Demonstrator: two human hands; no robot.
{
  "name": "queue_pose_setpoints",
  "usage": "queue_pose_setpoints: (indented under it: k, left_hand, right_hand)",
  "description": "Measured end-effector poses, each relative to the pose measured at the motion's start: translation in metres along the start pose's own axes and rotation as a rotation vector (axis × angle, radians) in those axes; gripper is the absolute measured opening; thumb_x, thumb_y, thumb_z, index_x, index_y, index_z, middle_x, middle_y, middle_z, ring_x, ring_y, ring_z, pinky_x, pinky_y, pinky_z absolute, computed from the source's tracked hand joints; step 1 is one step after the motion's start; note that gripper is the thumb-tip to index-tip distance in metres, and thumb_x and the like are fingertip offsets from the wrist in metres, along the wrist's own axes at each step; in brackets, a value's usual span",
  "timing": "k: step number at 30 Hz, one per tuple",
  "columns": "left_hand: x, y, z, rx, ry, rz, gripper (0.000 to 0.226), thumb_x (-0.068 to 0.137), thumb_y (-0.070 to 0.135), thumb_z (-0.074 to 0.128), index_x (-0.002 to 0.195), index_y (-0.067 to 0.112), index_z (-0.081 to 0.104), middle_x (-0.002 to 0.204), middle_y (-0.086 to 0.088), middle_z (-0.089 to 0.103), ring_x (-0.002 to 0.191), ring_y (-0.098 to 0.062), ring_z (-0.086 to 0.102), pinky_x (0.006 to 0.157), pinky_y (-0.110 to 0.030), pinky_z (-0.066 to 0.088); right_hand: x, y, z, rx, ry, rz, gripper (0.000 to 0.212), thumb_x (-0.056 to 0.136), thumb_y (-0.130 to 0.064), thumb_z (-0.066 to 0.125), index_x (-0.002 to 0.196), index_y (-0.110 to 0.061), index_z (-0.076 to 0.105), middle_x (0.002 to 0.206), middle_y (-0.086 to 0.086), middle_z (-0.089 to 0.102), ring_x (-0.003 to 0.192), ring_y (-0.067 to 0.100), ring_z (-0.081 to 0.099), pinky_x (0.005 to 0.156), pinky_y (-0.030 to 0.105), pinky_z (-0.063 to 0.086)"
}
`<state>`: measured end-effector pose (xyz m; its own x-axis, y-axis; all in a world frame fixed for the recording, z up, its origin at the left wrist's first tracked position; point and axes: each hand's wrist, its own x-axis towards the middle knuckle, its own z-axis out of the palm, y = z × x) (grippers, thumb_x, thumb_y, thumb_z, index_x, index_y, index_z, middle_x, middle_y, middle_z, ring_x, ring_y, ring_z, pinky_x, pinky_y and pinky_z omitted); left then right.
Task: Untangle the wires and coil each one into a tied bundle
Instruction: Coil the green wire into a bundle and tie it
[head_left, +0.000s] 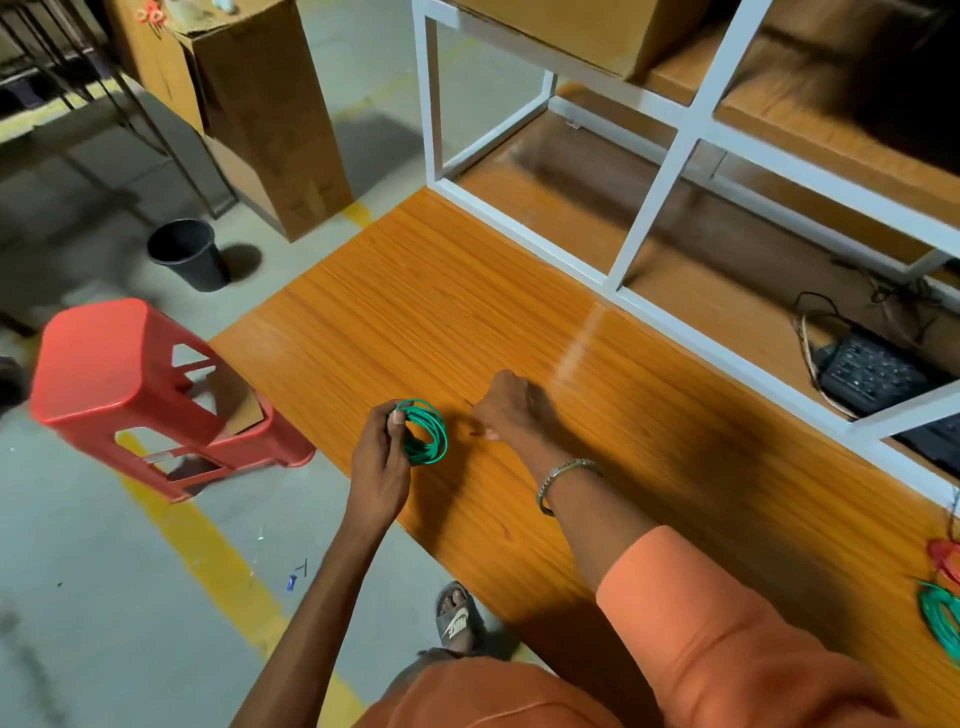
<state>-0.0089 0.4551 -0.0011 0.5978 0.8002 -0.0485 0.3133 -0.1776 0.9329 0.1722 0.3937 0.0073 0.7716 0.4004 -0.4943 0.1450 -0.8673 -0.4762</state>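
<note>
A green wire coil (427, 432) of several loops is held upright over the near left part of the wooden table (467, 291). My left hand (383, 457) grips it at its left side, thumb across the loops. My right hand (506, 408) is fisted just right of the coil, pinching something small and dark; what it is I cannot tell. At the far right edge lie a red wire coil (944, 558) and another green coil (943, 618), both cut off by the frame.
A white metal shelf frame (670, 171) stands along the table's back, with a black power strip (872, 371) and cables under it. On the floor to the left are a red plastic stool (124, 374), a black bucket (187, 252) and cardboard boxes (260, 104).
</note>
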Motion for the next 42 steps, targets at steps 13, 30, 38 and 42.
queue_pose_setpoints:
  k: [13,30,38,42]
  left_hand:
    - [0.027,0.029,0.037,-0.154,-0.049,-0.008,0.051,0.108,0.055,0.039,0.128,0.014,0.06,0.107,-0.005,0.068,0.1,-0.025,0.068,0.083,-0.061,0.059]
    - [-0.019,0.111,0.172,-0.12,-0.215,0.304,0.039,0.111,0.035,0.037,0.136,0.012,0.057,0.122,-0.006,0.065,0.109,-0.017,0.061,0.094,-0.029,0.048]
    - [-0.073,0.177,0.223,-0.095,-0.265,0.519,0.036,0.113,0.026,0.037,0.139,0.011,0.056,0.124,-0.002,0.06,0.111,-0.001,0.058,0.094,-0.018,0.047]
    - [-0.099,0.194,0.238,-0.076,-0.314,0.617,0.034,0.112,0.016,0.041,0.141,0.008,0.055,0.121,0.0,0.059,0.109,-0.003,0.059,0.091,-0.009,0.041]
  right_hand:
    - [-0.021,0.049,-0.015,-0.271,0.061,-0.104,0.026,0.082,-0.024,0.075,0.102,-0.007,0.073,0.11,0.019,0.073,0.105,0.037,0.07,0.075,0.037,0.057]
    - [-0.151,0.135,-0.171,1.051,-0.13,0.05,0.012,0.091,-0.005,0.067,0.1,-0.005,0.073,0.082,0.012,0.075,0.057,0.01,0.066,0.047,0.014,0.041]
    - [-0.158,0.186,-0.193,1.247,0.06,0.179,0.013,0.088,0.001,0.07,0.1,0.006,0.07,0.08,0.019,0.071,0.059,0.015,0.069,0.054,0.022,0.057]
    - [-0.162,0.205,-0.208,1.42,0.156,0.129,0.018,0.089,0.003,0.07,0.106,0.009,0.068,0.08,0.018,0.074,0.066,0.017,0.074,0.06,0.023,0.058]
